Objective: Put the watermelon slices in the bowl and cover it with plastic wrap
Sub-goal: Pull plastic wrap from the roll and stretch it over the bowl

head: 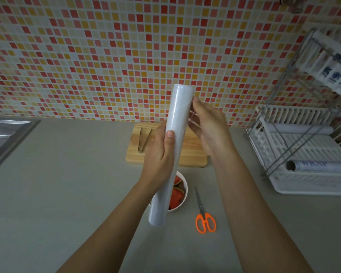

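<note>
Your plastic wrap roll point(178, 113) is long, white, w/ glossy film. It's up in the air, nearly upright, top end tipped away from you & a bit right. Your left hand point(157, 154) grips its middle; right hand point(209, 127) pinches at the upper edge. Below it the round white bowl point(184, 187) sits on the tabletop point(67, 194), uncovered, partly hidden by the roll. Watermelon slices point(175, 196), red w/ green rind, lie inside.

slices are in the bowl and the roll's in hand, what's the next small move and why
Probably peel the roll's loose edge free with the right hand and draw out a sheet. The left hand grips the roll, the right fingertips sit at its upper side, and the slices lie in the bowl uncovered.
</note>
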`<state>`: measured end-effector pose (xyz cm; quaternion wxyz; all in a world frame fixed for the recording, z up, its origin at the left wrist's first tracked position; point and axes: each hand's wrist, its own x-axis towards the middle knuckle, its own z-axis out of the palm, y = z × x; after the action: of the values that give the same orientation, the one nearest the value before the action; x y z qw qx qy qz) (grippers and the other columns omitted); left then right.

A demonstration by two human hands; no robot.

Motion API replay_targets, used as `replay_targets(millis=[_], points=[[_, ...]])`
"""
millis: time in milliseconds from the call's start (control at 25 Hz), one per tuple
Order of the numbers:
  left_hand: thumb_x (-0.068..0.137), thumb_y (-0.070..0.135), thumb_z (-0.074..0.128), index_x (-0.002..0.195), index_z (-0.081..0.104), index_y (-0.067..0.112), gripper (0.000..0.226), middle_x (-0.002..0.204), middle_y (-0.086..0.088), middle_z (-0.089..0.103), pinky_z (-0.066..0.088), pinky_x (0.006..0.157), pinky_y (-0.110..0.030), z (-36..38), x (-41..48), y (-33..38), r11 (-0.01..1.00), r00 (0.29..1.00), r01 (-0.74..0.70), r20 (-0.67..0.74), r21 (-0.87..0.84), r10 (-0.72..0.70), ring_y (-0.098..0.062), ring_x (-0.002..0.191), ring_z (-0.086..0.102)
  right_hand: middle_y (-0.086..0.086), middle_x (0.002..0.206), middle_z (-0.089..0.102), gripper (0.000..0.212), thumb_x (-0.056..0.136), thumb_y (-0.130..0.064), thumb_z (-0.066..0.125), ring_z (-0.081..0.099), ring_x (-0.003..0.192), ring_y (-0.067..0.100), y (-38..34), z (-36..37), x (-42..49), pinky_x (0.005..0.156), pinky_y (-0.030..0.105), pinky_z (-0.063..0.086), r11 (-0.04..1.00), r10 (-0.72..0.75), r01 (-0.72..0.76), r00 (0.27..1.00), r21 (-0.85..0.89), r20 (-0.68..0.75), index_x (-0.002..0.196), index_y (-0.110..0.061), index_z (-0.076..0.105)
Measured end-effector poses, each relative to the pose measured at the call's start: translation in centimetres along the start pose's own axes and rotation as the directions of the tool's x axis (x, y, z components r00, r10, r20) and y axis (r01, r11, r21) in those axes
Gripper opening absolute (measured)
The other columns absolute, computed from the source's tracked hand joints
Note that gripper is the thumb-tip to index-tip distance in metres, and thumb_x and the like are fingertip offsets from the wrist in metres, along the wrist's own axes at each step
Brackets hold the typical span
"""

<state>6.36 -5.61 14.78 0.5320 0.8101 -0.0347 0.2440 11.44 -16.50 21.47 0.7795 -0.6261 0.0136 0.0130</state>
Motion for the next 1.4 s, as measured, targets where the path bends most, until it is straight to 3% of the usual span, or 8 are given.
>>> replay_targets(millis=[200, 360, 480, 800, 1000, 1200, 1320, 1400], points=[[0.101, 0.034, 0.029, 0.134, 0.045, 0.016, 0.041, 0.092, 0.034, 0.048, 0.031, 0.071, 0.006, 0.0, -0.2, 0.0, 0.999, 0.999, -0.024, -0.022, 0.027, 0.025, 0.027, 0.093, 0.043, -0.008, 0.079, 0.071, 0.017, 0.089, -0.035, 0.060, 0.066, 0.071, 0.007, 0.0, -0.3, 0.0, 0.067, 0.023, 0.054, 0.950, -0.271, 0.234, 0.946, -0.205, -0.176, 0.089, -0.023, 0.072], [0.100, 0.040, 0.027, 0.135, 0.042, 0.023, 0.041, 0.097, 0.038, 0.051, 0.036, 0.070, 0.002, -0.3, 0.4, 0.1, 1.000, 1.000, -0.016, -0.013, 0.010, 0.016, 0.022, 0.094, 0.048, -0.001, 0.086, 0.070, 0.034, 0.085, -0.040, 0.061, 0.067, 0.077, 0.008, 0.1, -0.3, -0.5, 0.068, 0.021, 0.053, 0.991, -0.131, 0.131, 0.991, 0.009, -0.016, 0.105, -0.013, 0.067], [0.100, 0.040, 0.026, 0.138, 0.039, 0.021, 0.045, 0.110, 0.018, 0.053, 0.035, 0.072, 0.002, -0.6, 0.6, 0.0, 0.999, 0.999, -0.042, -0.007, 0.030, 0.042, 0.022, 0.095, 0.048, -0.005, 0.080, 0.071, 0.027, 0.081, -0.028, 0.069, 0.069, 0.078, 0.006, 0.8, -0.4, -1.2, 0.070, 0.018, 0.053, 0.998, -0.051, 0.049, 0.998, 0.041, 0.037, 0.099, -0.008, 0.067], [0.099, 0.038, 0.026, 0.140, 0.038, 0.017, 0.047, 0.108, 0.011, 0.052, 0.036, 0.065, 0.002, -0.4, 1.0, 0.3, 0.995, 0.998, -0.065, -0.007, 0.072, 0.065, 0.023, 0.089, 0.049, 0.000, 0.086, 0.067, 0.017, 0.090, -0.029, 0.059, 0.067, 0.077, 0.009, 1.4, -0.3, -1.1, 0.077, 0.026, 0.056, 0.947, -0.273, 0.242, 0.953, -0.212, -0.132, 0.096, -0.013, 0.063], [0.099, 0.040, 0.025, 0.140, 0.036, 0.021, 0.046, 0.105, 0.010, 0.056, 0.039, 0.062, -0.001, -0.4, 1.7, 0.1, 0.998, 0.998, -0.049, -0.032, 0.043, 0.050, 0.018, 0.084, 0.054, 0.004, 0.086, 0.072, 0.008, 0.084, -0.028, 0.067, 0.069, 0.080, 0.012, 2.1, -0.7, -1.3, 0.073, 0.024, 0.056, 0.957, -0.180, 0.192, 0.981, -0.218, 0.072, 0.084, -0.021, 0.067], [0.099, 0.043, 0.023, 0.141, 0.034, 0.025, 0.048, 0.108, 0.011, 0.056, 0.040, 0.064, -0.007, -0.2, 2.1, 0.0, 0.995, 0.997, -0.053, -0.047, 0.079, 0.057, -0.001, 0.082, 0.056, -0.003, 0.073, 0.067, 0.010, 0.087, -0.035, 0.061, 0.067, 0.074, 0.017, 1.9, -1.1, -0.6, 0.078, 0.040, 0.057, 0.860, -0.348, 0.301, 0.936, -0.413, -0.043, 0.080, -0.028, 0.061], [0.098, 0.043, 0.021, 0.138, 0.037, 0.023, 0.047, 0.102, 0.007, 0.060, 0.044, 0.063, -0.015, -0.1, 2.6, 0.0, 0.999, 0.995, -0.028, -0.096, 0.043, 0.033, -0.004, 0.081, 0.059, -0.003, 0.074, 0.069, 0.035, 0.072, -0.059, 0.066, 0.068, 0.074, 0.017, 2.9, -1.2, -1.4, 0.075, 0.040, 0.058, 0.923, -0.200, 0.199, 0.979, -0.330, 0.031, 0.083, -0.026, 0.064], [0.098, 0.043, 0.021, 0.134, 0.041, 0.020, 0.047, 0.098, 0.006, 0.061, 0.044, 0.062, -0.016, -0.2, 2.8, 0.0, 0.999, 0.994, -0.036, -0.099, 0.039, 0.040, -0.005, 0.081, 0.060, -0.006, 0.071, 0.070, 0.024, 0.074, -0.048, 0.071, 0.069, 0.072, 0.012, 3.4, -1.3, -1.6, 0.071, 0.031, 0.058, 0.902, -0.174, 0.213, 0.975, -0.375, 0.134, 0.078, -0.025, 0.066]])
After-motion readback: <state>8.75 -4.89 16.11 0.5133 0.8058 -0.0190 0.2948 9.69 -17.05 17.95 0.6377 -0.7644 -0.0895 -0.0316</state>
